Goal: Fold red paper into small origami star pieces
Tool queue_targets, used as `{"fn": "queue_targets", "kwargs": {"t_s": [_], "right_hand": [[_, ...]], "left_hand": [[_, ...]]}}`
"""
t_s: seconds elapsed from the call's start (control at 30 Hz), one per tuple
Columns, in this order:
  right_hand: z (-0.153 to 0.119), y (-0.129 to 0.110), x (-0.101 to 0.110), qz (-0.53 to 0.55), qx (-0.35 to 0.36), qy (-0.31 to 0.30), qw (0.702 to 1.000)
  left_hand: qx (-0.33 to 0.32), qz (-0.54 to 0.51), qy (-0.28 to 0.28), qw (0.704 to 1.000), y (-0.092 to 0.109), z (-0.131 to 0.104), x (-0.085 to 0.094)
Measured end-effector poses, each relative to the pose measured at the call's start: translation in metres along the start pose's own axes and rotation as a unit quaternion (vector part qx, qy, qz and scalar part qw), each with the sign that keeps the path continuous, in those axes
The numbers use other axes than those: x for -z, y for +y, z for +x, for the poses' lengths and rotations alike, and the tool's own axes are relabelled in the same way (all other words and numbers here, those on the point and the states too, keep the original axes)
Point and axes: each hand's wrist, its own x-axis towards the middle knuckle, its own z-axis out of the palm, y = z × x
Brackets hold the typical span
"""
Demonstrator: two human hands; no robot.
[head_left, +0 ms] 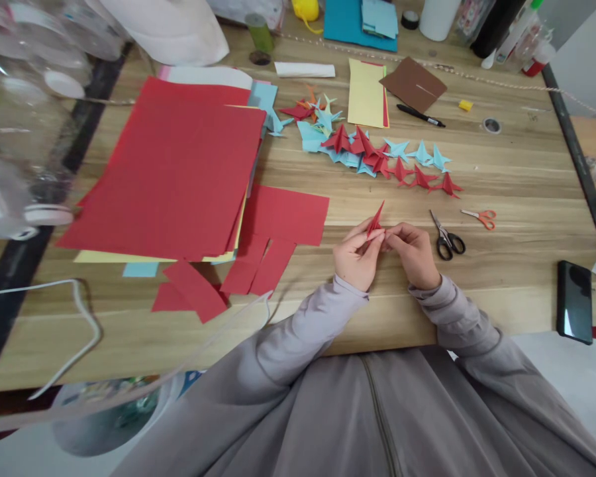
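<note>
Between my two hands, above the near part of the table, is a folded red paper crane [375, 222] with one point sticking up. My left hand [356, 257] pinches its body between thumb and fingers. The fingertips of my right hand [416, 252] close on the crane's right end, which they partly hide. Beyond my hands lie rows of finished paper cranes, with red cranes [400, 171] in front of light blue cranes [422, 154]. Black-handled scissors [447, 240] lie just right of my right hand, with small orange-handled scissors [483, 217] farther right.
Large red paper sheets [179, 165] are stacked at left, with cut red strips [273, 265] near them. Yellow paper [366, 93], brown paper [413, 85] and a black pen [420, 115] lie at the back. A phone [575, 301] rests at the right edge; a white cable [79, 311] crosses the left front.
</note>
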Motion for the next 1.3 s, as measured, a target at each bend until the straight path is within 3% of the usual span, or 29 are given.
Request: {"fn": "queue_targets", "kwargs": {"t_s": [0.17,0.3,0.4,0.5,0.63,0.73,0.97,1.3], "right_hand": [[-0.002,-0.003,0.000,-0.054,0.023,0.027,0.998],[-0.002,-0.003,0.003,-0.054,-0.001,0.017,0.998],[-0.002,-0.006,0.006,-0.036,-0.040,-0.007,0.999],[-0.001,-0.010,0.010,-0.032,-0.048,-0.038,0.998],[0.001,-0.008,0.018,-0.039,0.016,-0.045,0.998],[0.003,-0.006,0.022,-0.088,0.100,-0.067,0.989],[0.006,-0.008,0.025,-0.237,0.236,-0.117,0.935],[0.006,-0.008,0.027,-0.271,0.209,-0.126,0.931]], "left_hand": [[-0.093,0.079,-0.031,0.992,0.000,-0.003,0.002],[-0.108,0.088,-0.059,0.988,0.001,-0.002,0.004],[-0.043,0.037,-0.060,0.997,0.001,0.003,0.004],[0.071,-0.068,-0.046,0.994,0.003,0.013,0.007],[0.244,-0.194,-0.053,0.949,0.006,0.027,0.012],[0.328,-0.230,-0.083,0.912,0.009,0.031,0.016],[0.367,-0.237,-0.106,0.893,0.014,0.031,0.015],[0.370,-0.242,-0.105,0.891,0.012,0.031,0.013]]}}
